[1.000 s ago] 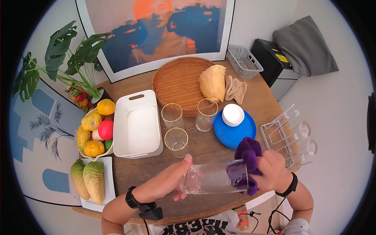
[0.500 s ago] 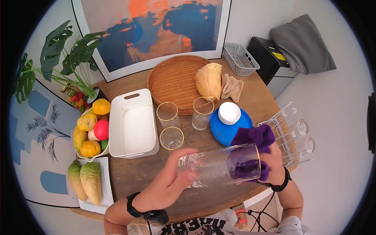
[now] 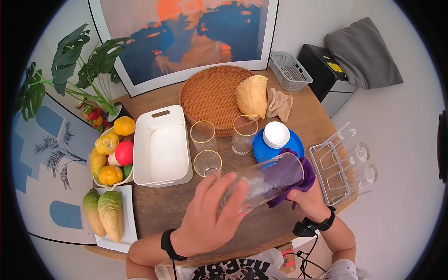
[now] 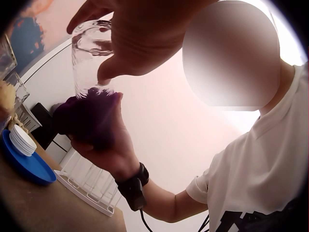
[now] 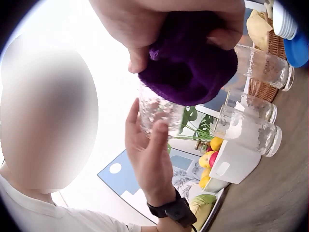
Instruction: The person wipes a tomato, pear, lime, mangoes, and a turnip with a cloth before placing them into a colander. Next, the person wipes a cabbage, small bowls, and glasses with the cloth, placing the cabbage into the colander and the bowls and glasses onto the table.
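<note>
Over the table's front part, a clear drinking glass (image 3: 266, 182) with a gold rim lies tilted in the air, its mouth toward the right. My left hand (image 3: 205, 221) holds it near the base, thumb and fingers spread around the sides, as the glass (image 4: 87, 60) shows in the left wrist view. At the mouth end, my right hand (image 3: 311, 201) grips a purple cloth (image 3: 308, 179), which wraps the rim and outer side. In the right wrist view the cloth (image 5: 193, 72) covers the mouth of the glass.
Three similar glasses (image 3: 207, 163) stand beyond my hands, beside a white bin (image 3: 163, 172). A blue plate (image 3: 298, 144) with white bowls (image 3: 276, 134) is close behind the cloth. At right stands a rack (image 3: 329, 175) with glasses; a wicker tray (image 3: 200, 98) lies at the back.
The glass has tilted, its mouth end rising. My right hand has turned, with the cloth now around the rim from below and the right. My left hand has shifted its hold at the base.
</note>
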### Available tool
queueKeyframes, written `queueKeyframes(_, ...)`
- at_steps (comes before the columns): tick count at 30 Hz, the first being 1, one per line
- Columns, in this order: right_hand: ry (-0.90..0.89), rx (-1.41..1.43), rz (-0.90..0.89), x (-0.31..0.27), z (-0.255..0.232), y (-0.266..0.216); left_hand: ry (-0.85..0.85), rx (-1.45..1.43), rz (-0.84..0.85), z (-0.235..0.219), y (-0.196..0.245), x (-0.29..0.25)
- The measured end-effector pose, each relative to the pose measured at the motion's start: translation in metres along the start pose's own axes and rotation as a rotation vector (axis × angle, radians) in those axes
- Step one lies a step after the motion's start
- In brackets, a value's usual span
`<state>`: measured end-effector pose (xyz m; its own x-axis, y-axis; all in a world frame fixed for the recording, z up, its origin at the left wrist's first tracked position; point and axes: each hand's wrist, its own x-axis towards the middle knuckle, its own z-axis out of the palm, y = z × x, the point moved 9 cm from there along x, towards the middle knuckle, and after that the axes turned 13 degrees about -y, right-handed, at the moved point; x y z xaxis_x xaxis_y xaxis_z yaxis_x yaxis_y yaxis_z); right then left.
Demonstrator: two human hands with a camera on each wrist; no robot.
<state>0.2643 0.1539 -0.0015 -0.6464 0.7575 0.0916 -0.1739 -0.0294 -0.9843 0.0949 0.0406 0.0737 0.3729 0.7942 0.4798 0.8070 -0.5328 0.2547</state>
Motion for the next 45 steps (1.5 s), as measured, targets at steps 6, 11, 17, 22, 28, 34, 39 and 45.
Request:
queueKeyframes(6, -0.171, -1.182, -0.392, -0.021, 0.053, -0.063, -0.328, -0.421, -0.389, 0.089, -0.025, -0.013)
queueKeyframes(11, -0.18, -1.404, -0.457, -0.016, 0.07, -0.056, -0.294, -0.616, -0.429, 0.137, -0.039, -0.012)
queueKeyframes(17, -0.196, -1.436, -0.449, 0.014, 0.07, -0.045, -0.121, -0.795, -0.355, 0.149, -0.061, 0.008)
queueKeyframes(22, -0.108, -1.364, -0.473, 0.036, 0.06, -0.035, -0.121, -0.604, -0.575, 0.173, -0.093, 0.002)
queueKeyframes(28, 0.067, -1.244, -0.409, 0.028, 0.033, -0.046, -0.056, -0.57, -0.656, 0.167, -0.091, 0.008)
queueKeyframes(34, 0.325, -1.009, -0.373, -0.017, -0.018, -0.062, -0.093, -0.567, -0.692, 0.172, -0.092, 0.014)
queueKeyframes(39, 0.316, -0.484, -0.052, -0.06, -0.045, -0.013, -0.044, -0.562, -0.643, 0.158, -0.071, -0.002)
queueKeyframes(45, 0.287, 0.008, 0.421, -0.101, -0.048, 0.072, 0.041, -0.348, -0.284, 0.083, -0.003, 0.018)
